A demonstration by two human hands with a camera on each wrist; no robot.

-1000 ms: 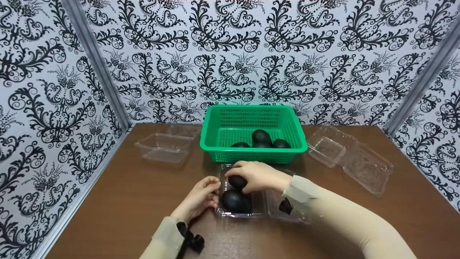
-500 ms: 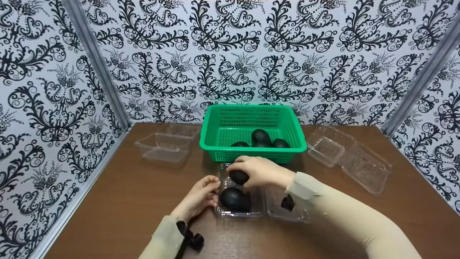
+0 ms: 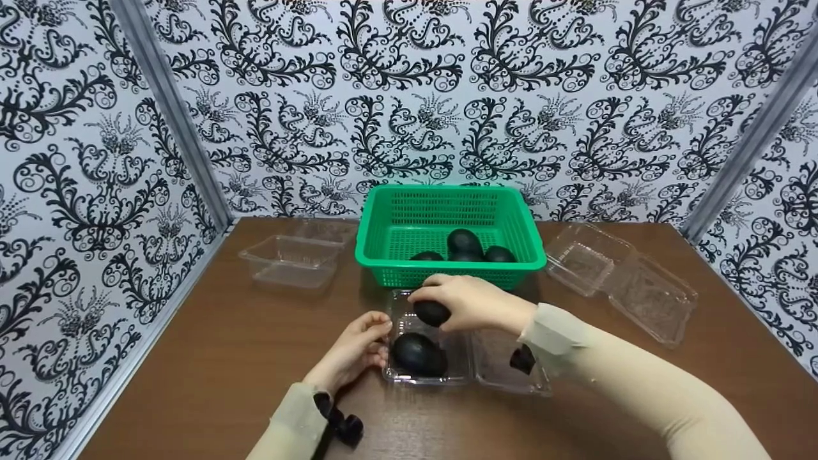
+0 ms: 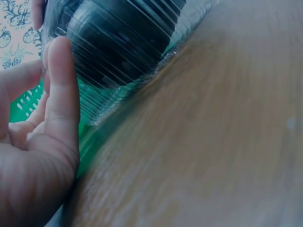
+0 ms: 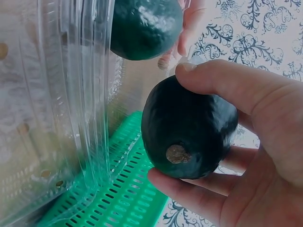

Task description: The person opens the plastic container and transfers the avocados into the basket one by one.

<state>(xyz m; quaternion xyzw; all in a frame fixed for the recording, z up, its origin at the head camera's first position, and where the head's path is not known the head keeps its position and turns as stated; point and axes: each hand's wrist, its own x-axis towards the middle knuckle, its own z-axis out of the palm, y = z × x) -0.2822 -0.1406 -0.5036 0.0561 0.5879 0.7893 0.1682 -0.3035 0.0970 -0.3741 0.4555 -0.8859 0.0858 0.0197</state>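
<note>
In the head view my right hand (image 3: 470, 303) holds a dark avocado (image 3: 431, 313) over the far half of a clear plastic clamshell container (image 3: 427, 381). Its thumb and fingers curl round the fruit, whose brown stem end faces the right wrist camera. Another avocado (image 3: 418, 354) lies in the container's near half. My left hand (image 3: 358, 345) pinches the container's left rim; in the left wrist view its thumb (image 4: 61, 85) lies against the ribbed wall. The container's lid (image 3: 508, 370) lies unfolded to the right, partly covered by my right forearm.
Behind the container stands a green basket (image 3: 450, 264) with several avocados (image 3: 464, 244) in it. An open clamshell (image 3: 652, 297) lies at the right, and another clear container (image 3: 294, 255) stands at the left. Patterned walls bound the brown table (image 3: 255, 338).
My right hand has moved slightly right and back with its avocado. The avocado in the container has settled a little. My left hand stays at the rim.
</note>
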